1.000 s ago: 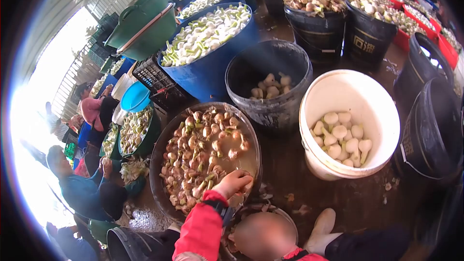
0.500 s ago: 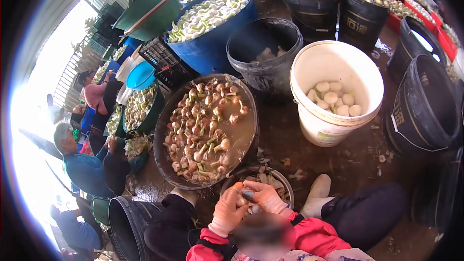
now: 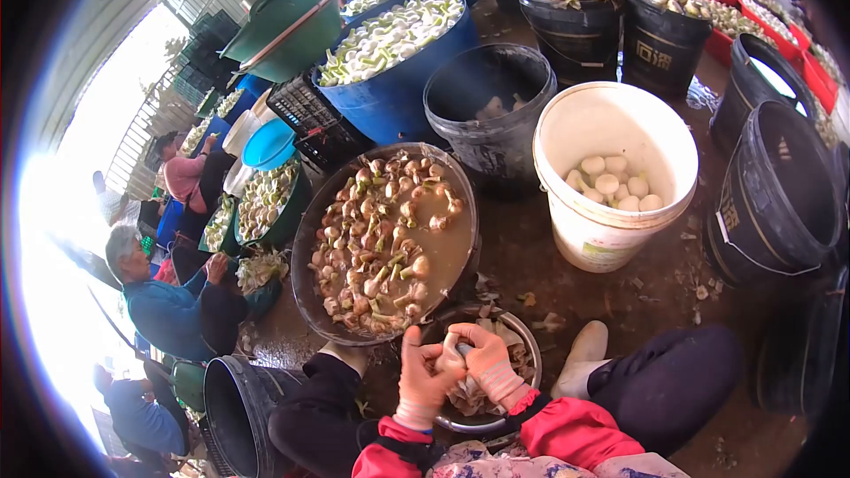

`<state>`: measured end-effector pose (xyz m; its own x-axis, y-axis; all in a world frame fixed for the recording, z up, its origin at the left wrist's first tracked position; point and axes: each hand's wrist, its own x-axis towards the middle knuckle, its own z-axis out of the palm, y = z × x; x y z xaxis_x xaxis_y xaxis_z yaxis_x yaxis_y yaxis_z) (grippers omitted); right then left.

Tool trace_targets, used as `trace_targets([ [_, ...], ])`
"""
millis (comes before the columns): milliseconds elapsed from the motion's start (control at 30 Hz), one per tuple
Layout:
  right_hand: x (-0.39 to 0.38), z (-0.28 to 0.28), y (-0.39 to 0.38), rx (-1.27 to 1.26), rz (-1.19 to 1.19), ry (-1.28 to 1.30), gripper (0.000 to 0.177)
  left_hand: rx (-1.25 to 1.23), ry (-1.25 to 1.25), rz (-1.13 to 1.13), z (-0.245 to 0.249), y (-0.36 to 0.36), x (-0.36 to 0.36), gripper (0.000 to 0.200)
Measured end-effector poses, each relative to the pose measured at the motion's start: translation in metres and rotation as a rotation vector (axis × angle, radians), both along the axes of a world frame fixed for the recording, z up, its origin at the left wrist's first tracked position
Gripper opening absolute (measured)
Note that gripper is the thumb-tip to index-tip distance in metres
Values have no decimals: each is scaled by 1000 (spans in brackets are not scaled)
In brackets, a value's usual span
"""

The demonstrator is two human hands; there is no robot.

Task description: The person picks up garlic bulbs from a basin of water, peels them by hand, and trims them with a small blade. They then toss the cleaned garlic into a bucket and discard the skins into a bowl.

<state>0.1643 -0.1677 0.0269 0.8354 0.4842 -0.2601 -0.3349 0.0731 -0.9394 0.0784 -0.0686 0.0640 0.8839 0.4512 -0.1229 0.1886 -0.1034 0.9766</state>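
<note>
My left hand, in an orange glove with a striped cuff, grips a pale garlic bulb at the near edge of the basins. Pressed against the bulb, my right hand, gloved alike, is closed round a small grey tool, whose blade I cannot make out. Under both hands sits a metal basin with papery garlic skins in it. Just beyond is a wide dark tub of muddy water, where unpeeled garlic bulbs float.
A white bucket with peeled bulbs stands ahead right, beside a black bucket. More black buckets line the right. Blue barrels of garlic are behind. Co-workers sit at left. My boot rests beside the basin.
The garlic bulb has come into clearer view between my hands, and my left fingers have opened slightly around it. The whole view has shifted a little.
</note>
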Motion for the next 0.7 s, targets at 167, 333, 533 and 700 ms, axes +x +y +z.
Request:
trace_targets([
  [167, 10, 10, -11, 307, 99, 97, 45, -1203, -277, 250, -5, 14, -9, 39],
  [333, 10, 12, -11, 384, 183, 454, 34, -949, -176, 249, -5, 10, -5, 46],
  [533, 5, -9, -3, 371, 149, 576, 25, -745, 74, 151, -3, 23, 0, 53],
  [700, 2, 17, -2, 254, 148, 414, 19, -544, 110, 446, -29, 19, 11, 51],
])
